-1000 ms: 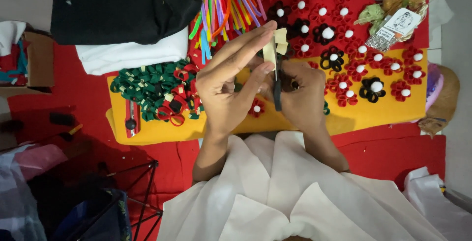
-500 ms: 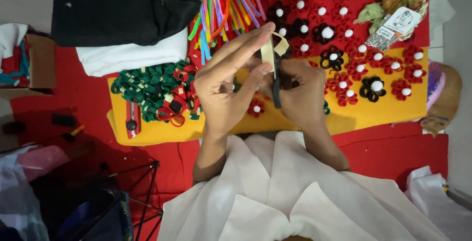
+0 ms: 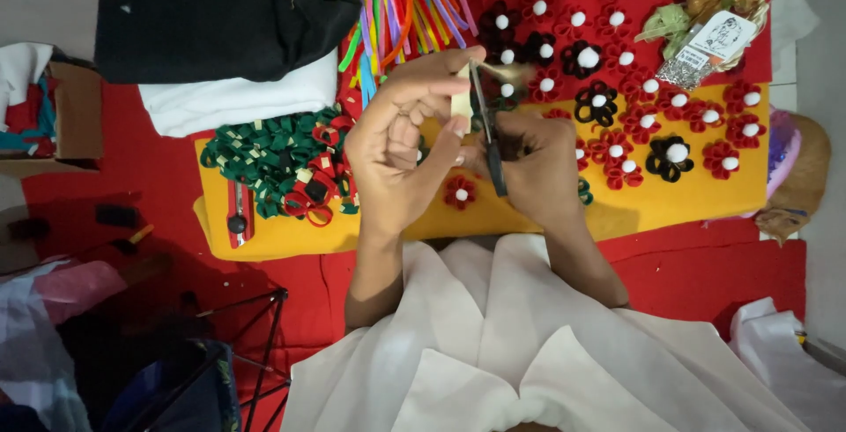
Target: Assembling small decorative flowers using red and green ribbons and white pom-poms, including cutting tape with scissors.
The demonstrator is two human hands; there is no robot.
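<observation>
Head view, single entry.

Left hand: raised over the work, thumb and forefinger pinched on a small cream strip held upright; the other fingers curl loosely. Grip closed on the strip.

Right hand: wrapped around the dark handles of a pair of scissors, blades pointing up and away, set at the strip's edge. How far the blades are parted cannot be told; the grip itself is closed on the handles.

Strip: in the air between the two hands, above the yellow felt sheet, touching the blades or just beside them.

Surroundings: a pile of green and red loops to the left of the left hand; a red craft knife near the sheet's left edge; one red felt flower below the hands; rows of red and black flowers with white centres to the right; coloured strips fanned out above; black cloth at upper left.

Risks, as judged:
- The left fingertips lie very close to the blades; a cut closed too far in could nick them.
- The strip is small and held at one end only; it could twist in the blades and cut crooked.
- A freed offcut could drop among the flowers and be lost.
</observation>
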